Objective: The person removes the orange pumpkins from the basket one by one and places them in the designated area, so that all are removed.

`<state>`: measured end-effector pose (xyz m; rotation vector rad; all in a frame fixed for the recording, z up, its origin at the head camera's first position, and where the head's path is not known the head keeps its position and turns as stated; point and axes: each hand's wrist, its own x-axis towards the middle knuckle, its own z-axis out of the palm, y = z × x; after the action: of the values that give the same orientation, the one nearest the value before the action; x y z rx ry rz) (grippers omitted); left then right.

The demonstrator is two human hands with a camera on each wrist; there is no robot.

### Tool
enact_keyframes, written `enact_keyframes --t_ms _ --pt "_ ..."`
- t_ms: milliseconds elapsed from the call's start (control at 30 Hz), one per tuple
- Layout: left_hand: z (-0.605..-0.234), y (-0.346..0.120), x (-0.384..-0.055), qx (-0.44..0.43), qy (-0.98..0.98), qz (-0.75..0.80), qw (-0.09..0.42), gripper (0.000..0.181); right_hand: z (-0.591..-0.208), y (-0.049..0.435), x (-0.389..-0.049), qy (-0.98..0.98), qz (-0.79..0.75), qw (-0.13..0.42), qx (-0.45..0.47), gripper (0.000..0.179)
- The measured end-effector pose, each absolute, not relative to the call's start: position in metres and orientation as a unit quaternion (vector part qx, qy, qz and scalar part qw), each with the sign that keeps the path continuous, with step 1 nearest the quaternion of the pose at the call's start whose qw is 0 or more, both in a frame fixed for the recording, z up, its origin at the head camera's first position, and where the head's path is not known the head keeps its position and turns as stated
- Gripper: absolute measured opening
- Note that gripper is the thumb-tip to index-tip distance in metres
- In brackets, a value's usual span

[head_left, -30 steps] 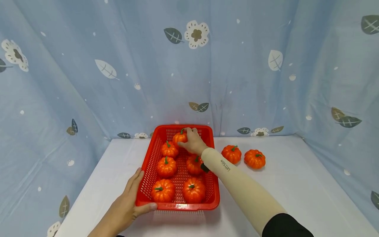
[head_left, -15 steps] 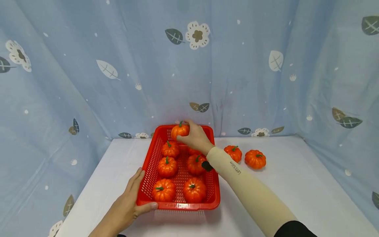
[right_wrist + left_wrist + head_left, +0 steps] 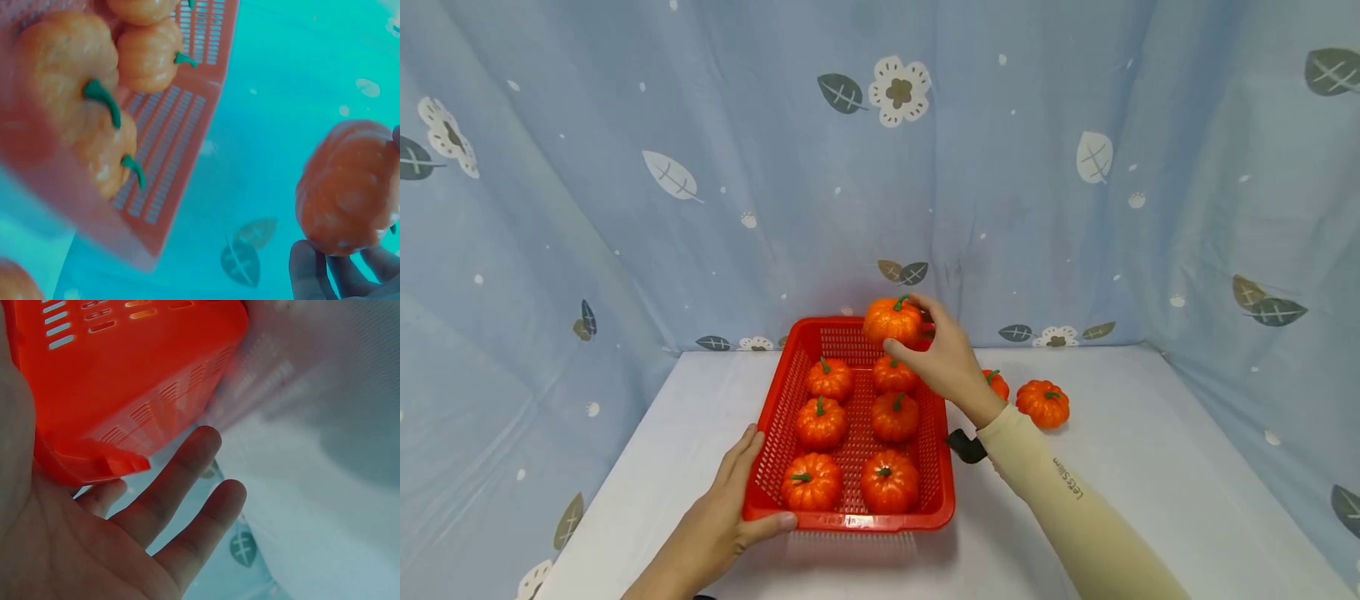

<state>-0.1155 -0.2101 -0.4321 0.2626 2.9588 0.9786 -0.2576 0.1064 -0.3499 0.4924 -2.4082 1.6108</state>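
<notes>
My right hand (image 3: 951, 358) grips a small orange pumpkin (image 3: 891, 322) with a green stem, thumb on the near side, over the far right of the red plastic basket (image 3: 865, 523). In the right wrist view, the held pumpkin (image 3: 347, 187) is beside the basket's slotted wall (image 3: 181, 156). Several like pumpkins stand in two columns inside, among them one at the near left (image 3: 812, 483) and one at the near right (image 3: 890, 483). My left hand (image 3: 715, 508) rests at the basket's near left corner, thumb along the front rim, fingers straight against the side.
Right of the basket, two more pumpkins lie on the white table, one partly behind my right wrist, the other (image 3: 1043, 404) farther right. A blue patterned curtain (image 3: 1000, 208) hangs behind the table and along both sides.
My right hand has lifted the pumpkin out of the far left of the basket and carried it rightward over the far rim. The left hand stays at the corner.
</notes>
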Motion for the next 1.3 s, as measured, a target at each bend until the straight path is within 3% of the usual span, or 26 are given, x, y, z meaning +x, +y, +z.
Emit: enact_keyframes --t_ms 800,1300 --pt "-0.434 -0.212 -0.116 0.083 0.944 0.32 0.016 0.116 -0.384 0.232 -0.222 -0.866 0.449 0.198 0.093 0.078" --pt "-0.435 -0.212 -0.117 0.078 0.944 0.322 0.016 0.119 -0.413 0.31 -0.202 -0.895 0.394 0.207 0.014 0.083"
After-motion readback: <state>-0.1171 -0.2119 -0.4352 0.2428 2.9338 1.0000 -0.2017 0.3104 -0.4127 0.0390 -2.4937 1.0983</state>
